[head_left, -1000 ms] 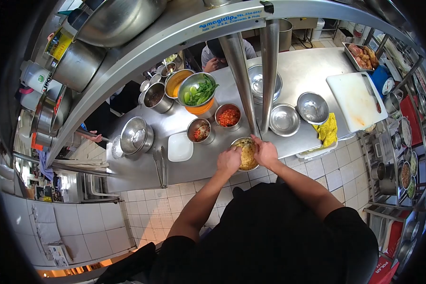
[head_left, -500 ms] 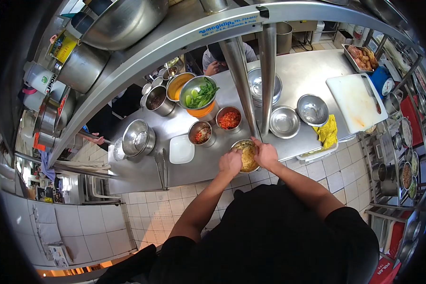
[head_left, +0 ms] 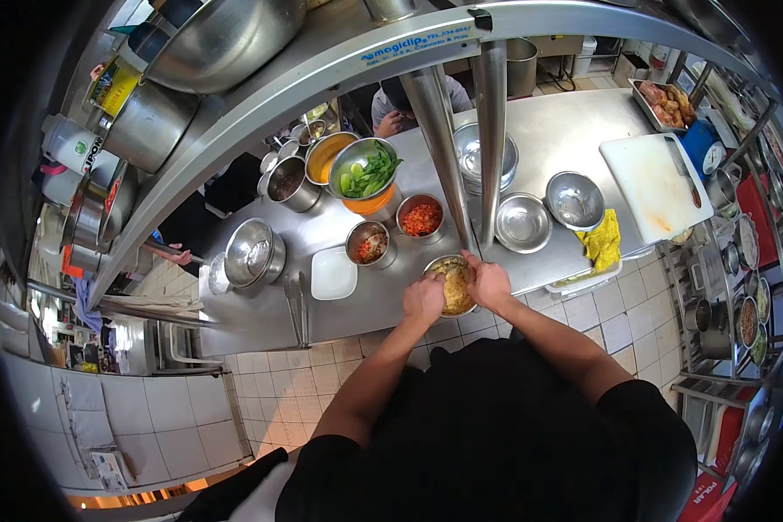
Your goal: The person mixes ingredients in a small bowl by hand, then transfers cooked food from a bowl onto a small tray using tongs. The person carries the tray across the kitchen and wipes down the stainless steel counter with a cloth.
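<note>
One bowl (head_left: 446,257) of yellow food (head_left: 458,301) sits between left hand (head_left: 423,298) and right hand (head_left: 490,286), both touching; I can't tell their grip (too small).

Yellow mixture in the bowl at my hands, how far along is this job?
Looks done: red pieces chopped, leafy greens set out. In hand: the yellow mixture, with your left hand and right hand at its bowl. Probably left: finishing that mixture; the red pieces sit apart from it.

Bright light leaves glare on the steel counter (head_left: 574,130) and a warm patch on the floor tiles (head_left: 291,387), fisheye distortion bending the edges toward black corners
</note>
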Demonstrator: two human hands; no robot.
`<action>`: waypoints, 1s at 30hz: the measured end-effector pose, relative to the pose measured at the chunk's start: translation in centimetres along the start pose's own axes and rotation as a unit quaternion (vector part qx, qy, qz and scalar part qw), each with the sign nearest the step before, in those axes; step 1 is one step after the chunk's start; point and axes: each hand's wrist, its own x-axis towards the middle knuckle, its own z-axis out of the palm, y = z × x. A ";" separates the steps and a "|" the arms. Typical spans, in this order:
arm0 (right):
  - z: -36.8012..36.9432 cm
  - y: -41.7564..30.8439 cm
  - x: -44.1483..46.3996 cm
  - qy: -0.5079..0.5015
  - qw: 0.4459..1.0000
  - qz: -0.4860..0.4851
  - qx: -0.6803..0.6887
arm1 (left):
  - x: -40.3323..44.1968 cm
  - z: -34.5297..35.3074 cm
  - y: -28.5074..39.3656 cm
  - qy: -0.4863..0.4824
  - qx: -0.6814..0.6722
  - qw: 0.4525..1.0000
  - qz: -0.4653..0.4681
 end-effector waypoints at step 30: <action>0.2 0.1 0.0 0.030 0.999 -0.008 0.011 | -0.5 -3.7 1.2 -0.017 -0.003 0.998 0.056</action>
